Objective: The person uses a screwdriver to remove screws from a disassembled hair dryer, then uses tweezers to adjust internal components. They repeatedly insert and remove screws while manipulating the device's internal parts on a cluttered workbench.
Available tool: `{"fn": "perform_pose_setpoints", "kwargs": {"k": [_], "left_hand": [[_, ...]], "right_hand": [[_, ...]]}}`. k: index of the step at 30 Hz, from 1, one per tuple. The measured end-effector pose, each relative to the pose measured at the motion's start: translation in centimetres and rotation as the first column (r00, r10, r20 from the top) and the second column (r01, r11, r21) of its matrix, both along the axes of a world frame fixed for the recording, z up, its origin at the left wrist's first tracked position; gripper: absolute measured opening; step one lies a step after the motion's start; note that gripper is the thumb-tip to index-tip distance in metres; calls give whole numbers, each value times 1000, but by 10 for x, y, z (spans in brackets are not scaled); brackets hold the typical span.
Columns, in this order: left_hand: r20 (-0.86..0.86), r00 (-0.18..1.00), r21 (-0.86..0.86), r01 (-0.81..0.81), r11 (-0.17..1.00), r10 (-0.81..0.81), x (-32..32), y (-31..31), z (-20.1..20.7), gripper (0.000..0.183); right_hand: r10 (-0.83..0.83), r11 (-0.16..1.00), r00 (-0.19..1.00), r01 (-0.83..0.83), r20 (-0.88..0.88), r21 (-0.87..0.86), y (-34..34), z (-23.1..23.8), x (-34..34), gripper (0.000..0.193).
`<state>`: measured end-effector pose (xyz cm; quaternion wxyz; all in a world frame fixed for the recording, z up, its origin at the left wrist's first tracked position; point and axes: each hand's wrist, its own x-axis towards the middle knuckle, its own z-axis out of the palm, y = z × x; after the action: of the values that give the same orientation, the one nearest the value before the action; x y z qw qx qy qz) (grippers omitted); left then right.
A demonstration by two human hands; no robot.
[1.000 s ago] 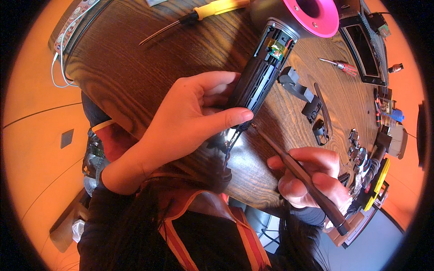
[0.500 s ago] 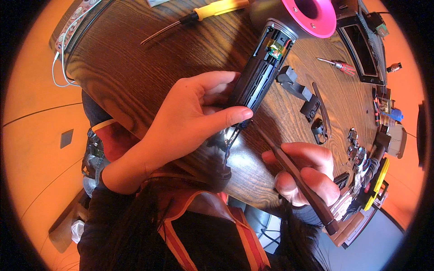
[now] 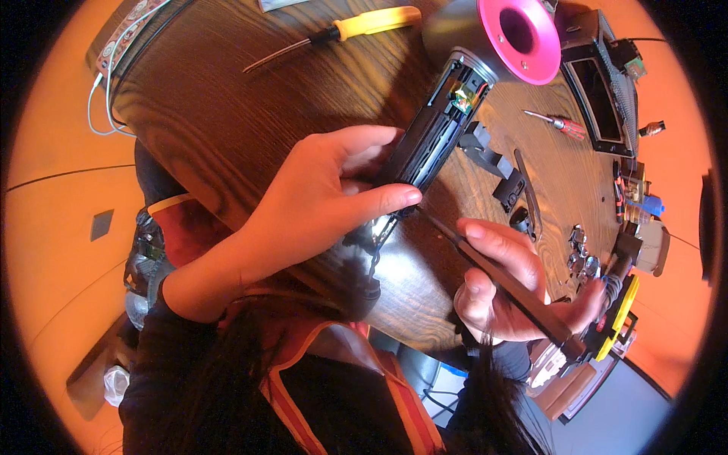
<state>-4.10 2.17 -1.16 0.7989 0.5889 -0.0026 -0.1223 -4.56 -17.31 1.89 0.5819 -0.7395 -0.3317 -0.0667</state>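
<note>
My left hand (image 3: 311, 205) is closed round the opened handle of a hair dryer (image 3: 425, 152), its thumb along the black casing. Wires and a small green circuit board show inside the handle, and a bright pink ring (image 3: 504, 38) faces up on the dryer's head. A braided cord hangs from the handle's lower end. My right hand (image 3: 508, 280) grips a slim dark screwdriver (image 3: 516, 290) between thumb and fingers, with one finger stretched along the rear of its shaft. The tip points at the handle's lower end; whether it touches cannot be made out.
Black casing parts (image 3: 493, 163) lie right of the dryer. A red-handled screwdriver (image 3: 557, 123) and a yellow-handled screwdriver (image 3: 375, 23) rest on the wooden table (image 3: 227, 98). A framed dark screen (image 3: 603, 95), shiny metal pieces (image 3: 582, 254) and yellow-edged tools (image 3: 618, 318) line the right side.
The screwdriver's rear end has swung right and up a little as a finger of my right hand stretched out behind it. My left hand keeps its hold on the dryer handle.
</note>
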Motion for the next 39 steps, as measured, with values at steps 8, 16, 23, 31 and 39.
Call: {"fn": "perform_pose_setpoints", "kwargs": {"k": [8,16,23,31,39], "left_hand": [[20,1000,44,-14,999,14,0,0,-1,34],[19,999,1,-26,1000,26,-2,-3,-2,35],[49,998,26,-36,999,35,-2,-4,-2,34],[69,997,59,-49,997,45,-3,-4,-2,33],[64,997,69,-44,997,39,-2,-5,-4,34]], "right_hand": [[-109,994,994,110,26,-11,3,-5,-6,43],[-237,971,870,214,432,101,11,-14,4,48],[-302,953,799,272,520,136,15,-15,10,51],[-279,960,807,225,521,164,10,-7,11,55],[-232,969,817,241,529,53,-1,0,8,37]]}}
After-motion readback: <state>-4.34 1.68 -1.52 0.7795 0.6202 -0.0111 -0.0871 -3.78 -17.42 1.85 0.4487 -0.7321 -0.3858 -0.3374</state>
